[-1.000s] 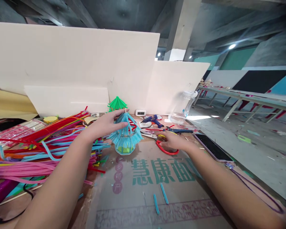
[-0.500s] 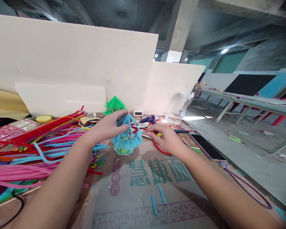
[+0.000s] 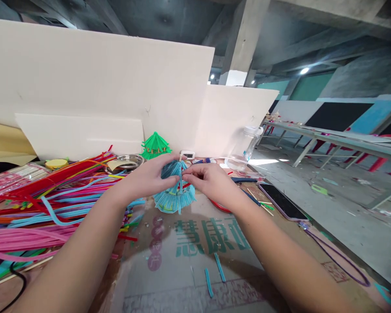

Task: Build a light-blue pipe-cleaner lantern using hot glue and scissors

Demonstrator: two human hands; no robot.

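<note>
1. The toy tower (image 3: pixel 174 201) stands on a flat sheet (image 3: pixel 164 282), between the left hand (image 3: pixel 150 174) and the right hand (image 3: pixel 211 179).
2. The sheet lies on the tabletop (image 3: pixel 3 296).
3. In front of the tower, two short bits (image 3: pixel 209 283) lie on the sheet, side by side.
4. A pile of long sticks (image 3: pixel 26 237) is on the left.
5. Behind the pile, near the tower, is a round dish (image 3: pixel 135 162).
6. Behind the tower are a little toy hut (image 3: pixel 155 146), a bit left, and a clock (image 3: pixel 188 155), a bit right.
7. Big boards (image 3: pixel 101 87) stand behind them.
8. The scissors (image 3: pixel 219 208) are partly under the right hand.
9. A bottle (image 3: pixel 246 148) is at the back right.
10. A phone (image 3: pixel 283 201) lies right of the right hand, with its cord (image 3: pixel 337 256) nearer the front.
</note>
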